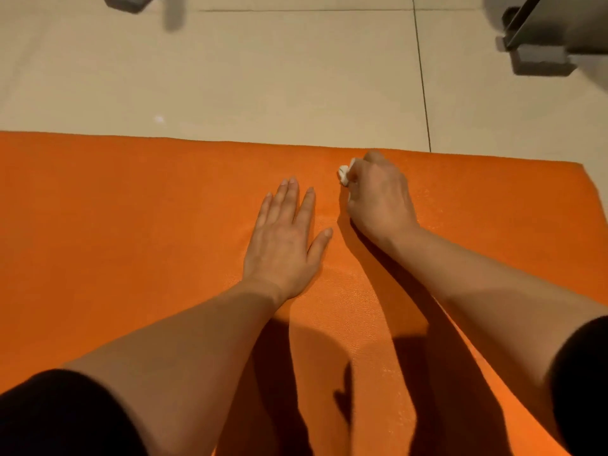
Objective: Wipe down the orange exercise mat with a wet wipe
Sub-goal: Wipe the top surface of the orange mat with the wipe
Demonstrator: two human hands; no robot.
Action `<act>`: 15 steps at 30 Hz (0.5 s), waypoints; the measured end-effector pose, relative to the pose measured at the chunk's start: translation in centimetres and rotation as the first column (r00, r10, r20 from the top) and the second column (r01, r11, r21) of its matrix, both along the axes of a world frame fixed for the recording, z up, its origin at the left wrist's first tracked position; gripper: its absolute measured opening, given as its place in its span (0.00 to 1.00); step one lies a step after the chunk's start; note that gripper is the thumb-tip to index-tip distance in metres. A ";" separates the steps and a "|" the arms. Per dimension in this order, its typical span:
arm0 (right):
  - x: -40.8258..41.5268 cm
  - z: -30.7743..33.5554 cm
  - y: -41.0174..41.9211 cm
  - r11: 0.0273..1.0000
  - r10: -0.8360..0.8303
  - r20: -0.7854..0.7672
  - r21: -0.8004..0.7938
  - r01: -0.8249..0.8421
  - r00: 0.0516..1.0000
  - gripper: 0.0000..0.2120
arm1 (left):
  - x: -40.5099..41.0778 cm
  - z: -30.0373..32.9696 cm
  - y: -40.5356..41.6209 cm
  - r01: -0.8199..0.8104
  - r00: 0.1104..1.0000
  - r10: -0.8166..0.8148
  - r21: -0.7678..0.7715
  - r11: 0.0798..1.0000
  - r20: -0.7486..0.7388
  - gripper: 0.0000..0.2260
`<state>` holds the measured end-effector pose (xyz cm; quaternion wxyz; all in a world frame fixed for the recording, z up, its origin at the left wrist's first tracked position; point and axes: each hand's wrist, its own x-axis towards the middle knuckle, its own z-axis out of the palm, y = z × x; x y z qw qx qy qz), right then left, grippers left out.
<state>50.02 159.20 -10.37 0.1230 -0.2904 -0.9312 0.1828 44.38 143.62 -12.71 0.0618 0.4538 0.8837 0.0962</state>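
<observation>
- Tiled floor (263,77): pale beige tiles with dark grout lines, filling the far part of the room beyond the mat.
- Orange exercise mat (131,209): lies flat on the floor and spans nearly the whole width of the view; its far edge runs straight across, and its far right corner shows at the right side. The surface is finely textured, with a faint sheen between the two hands. Dark shadows of the arms fall across its near part.
- Grey equipment base (539,57): blurred metal frame and block-shaped feet standing on the tiles at the far right, well apart from the mat.
- Grey object (128,1): blurred and cut off by the far left edge of the view; its kind cannot be told.
- Black sleeves (59,416): cover both upper arms at the near corners; the forearms are bare.
- Left hand (283,238): palm down, flat on the mat, fingers straight and close together, thumb spread to the side. It holds nothing.
- Right hand (378,195): just beside the left, nearer the mat's far edge, fingers curled downward around the wipe and pressing it onto the mat.
- Wet wipe (344,174): white and bunched; only a small fold shows beyond the right hand's knuckles, touching the mat.
</observation>
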 end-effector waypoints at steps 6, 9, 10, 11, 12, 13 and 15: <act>1.6 0.1 -0.8 0.982 -0.189 -0.070 -0.042 0.187 0.979 0.07 | -0.4 0.5 0.5 0.013 1.000 -0.013 -0.054 0.998 0.000 0.34; 0.0 0.3 -4.1 0.994 0.020 -0.061 -0.108 -0.027 0.998 0.07 | -0.9 0.9 0.4 0.018 0.999 -0.015 -0.076 0.997 0.039 0.30; 0.1 0.5 -4.3 0.993 0.049 -0.039 -0.103 -0.053 0.998 0.07 | -1.1 1.0 0.5 0.020 0.997 -0.014 -0.085 0.996 0.077 0.29; 0.6 0.6 -3.7 0.995 0.035 -0.007 -0.090 -0.036 0.999 0.06 | -1.2 1.2 0.5 0.022 0.992 -0.010 -0.094 0.995 0.126 0.29; 1.3 0.7 -2.7 0.997 -0.011 0.020 -0.072 0.013 1.000 0.06 | -1.3 1.6 0.6 0.026 0.985 -0.007 -0.107 0.994 0.172 0.30; 2.2 0.7 -1.6 0.995 -0.082 0.034 -0.051 0.084 0.996 0.06 | -1.3 1.9 0.8 0.031 0.978 -0.003 -0.128 0.991 0.206 0.31; 4.2 0.7 0.1 0.962 -0.272 0.045 -0.017 0.273 0.961 0.07 | -1.2 2.7 1.0 0.039 0.972 0.008 -0.196 0.980 0.234 0.33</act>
